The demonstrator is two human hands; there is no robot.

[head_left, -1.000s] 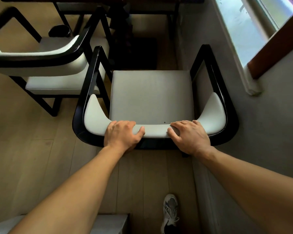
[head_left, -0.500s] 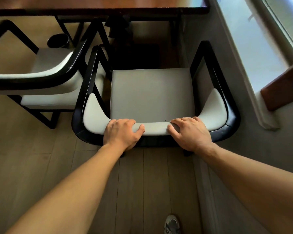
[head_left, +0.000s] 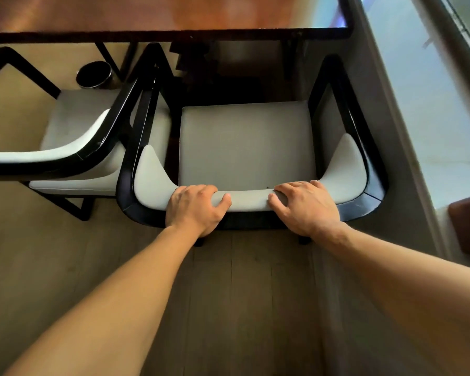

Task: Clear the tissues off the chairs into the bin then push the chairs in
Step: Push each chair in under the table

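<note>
A black-framed chair with a grey seat (head_left: 244,142) stands in front of me, its front reaching the edge of the wooden table (head_left: 174,14). My left hand (head_left: 194,207) grips the padded top of the backrest, fingers curled over it and thumb on the pad. My right hand (head_left: 307,206) grips the same backrest a little to the right. No tissue shows on this seat. A second, matching chair (head_left: 73,147) stands to the left, angled, its seat partly hidden by its own backrest. A small round black bin (head_left: 94,75) sits on the floor under the table at the left.
A grey wall (head_left: 396,202) runs close along the chair's right side, with a bright window (head_left: 429,104) above it. The left chair's arm nearly touches the chair that I hold. Wooden floor (head_left: 239,294) lies open behind the chair, under my arms.
The chair has slid forward toward the table with both hands on its backrest. More of the tabletop has come into view, and my shoe has left the bottom of the view.
</note>
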